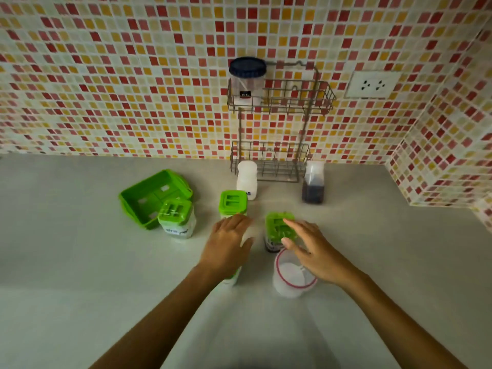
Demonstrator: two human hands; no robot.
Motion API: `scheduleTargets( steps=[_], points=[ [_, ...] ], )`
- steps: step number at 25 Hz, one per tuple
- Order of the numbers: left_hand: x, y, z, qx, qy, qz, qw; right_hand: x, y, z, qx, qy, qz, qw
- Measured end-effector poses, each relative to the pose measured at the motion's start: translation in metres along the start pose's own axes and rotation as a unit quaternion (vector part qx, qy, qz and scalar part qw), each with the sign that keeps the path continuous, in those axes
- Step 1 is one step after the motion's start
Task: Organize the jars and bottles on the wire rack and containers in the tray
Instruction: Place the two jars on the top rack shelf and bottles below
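Hands (269, 251) apart, fingers spread, perhaps touching green-lidded containers (279, 230); tray (133, 201) left.

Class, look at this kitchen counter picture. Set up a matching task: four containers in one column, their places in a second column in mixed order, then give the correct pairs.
Column A
1. dark-lidded jar
2. white bottle
3. jar with dark contents
4. red-rimmed tub

Column B
a. on the counter, under the right hand
b. on the counter, right of the wire rack's lower basket
c. in the rack's upper basket, left end
d. on the counter, in front of the lower basket's left end

Pairs: 1-c, 2-d, 3-b, 4-a
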State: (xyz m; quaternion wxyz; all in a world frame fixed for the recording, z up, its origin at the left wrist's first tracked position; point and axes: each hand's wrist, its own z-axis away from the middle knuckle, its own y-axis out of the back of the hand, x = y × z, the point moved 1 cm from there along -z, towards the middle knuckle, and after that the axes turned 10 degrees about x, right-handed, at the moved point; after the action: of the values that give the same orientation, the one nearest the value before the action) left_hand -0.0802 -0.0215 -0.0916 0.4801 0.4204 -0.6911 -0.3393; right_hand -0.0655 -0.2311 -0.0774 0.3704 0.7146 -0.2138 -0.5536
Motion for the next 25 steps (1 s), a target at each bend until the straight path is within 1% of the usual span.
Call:
scheduleTargets(
  steps=[2, 4, 7, 9, 11, 14, 16, 19, 21, 23, 25],
  points=[
    [-0.007, -0.015, 0.022, -0.013, 0.027, -0.045, 0.999, 0.007, -0.01, 0.021, -0.031, 0.01, 0.027, 0.999],
    [-0.011, -0.022, 0.032, -0.008, 0.046, -0.069, 0.997, 0.011, -0.014, 0.034, -0.052, 0.019, 0.046, 0.997],
    [-0.01, -0.023, 0.034, 0.007, 0.044, -0.08, 0.996, 0.012, -0.014, 0.039, -0.074, 0.024, 0.056, 0.995],
    [-0.009, -0.022, 0.034, 0.018, 0.045, -0.084, 0.995, 0.007, -0.011, 0.036, -0.072, 0.033, 0.069, 0.994],
    [-0.008, -0.022, 0.034, 0.017, 0.048, -0.084, 0.995, -0.002, -0.004, 0.027, -0.037, 0.038, 0.057, 0.997],
    [-0.008, -0.023, 0.033, -0.005, 0.058, -0.081, 0.995, -0.019, 0.018, 0.002, 0.014, 0.02, -0.032, 0.999],
    [-0.005, -0.021, 0.026, -0.013, 0.062, -0.063, 0.996, -0.03, 0.034, -0.022, 0.029, 0.013, -0.058, 0.998],
    [0.002, -0.011, 0.001, 0.005, 0.058, -0.007, 0.998, -0.046, 0.056, -0.058, 0.062, 0.023, -0.067, 0.996],
    [0.006, -0.002, -0.023, 0.022, 0.05, 0.025, 0.998, -0.055, 0.071, -0.086, 0.097, 0.031, -0.083, 0.991],
    [0.009, 0.008, -0.039, 0.027, 0.051, 0.053, 0.997, -0.065, 0.084, -0.106, 0.126, 0.038, -0.074, 0.989],
    [0.008, 0.025, -0.078, 0.064, 0.035, 0.079, 0.994, -0.08, 0.112, -0.147, 0.175, 0.065, -0.077, 0.979]
  ],
)
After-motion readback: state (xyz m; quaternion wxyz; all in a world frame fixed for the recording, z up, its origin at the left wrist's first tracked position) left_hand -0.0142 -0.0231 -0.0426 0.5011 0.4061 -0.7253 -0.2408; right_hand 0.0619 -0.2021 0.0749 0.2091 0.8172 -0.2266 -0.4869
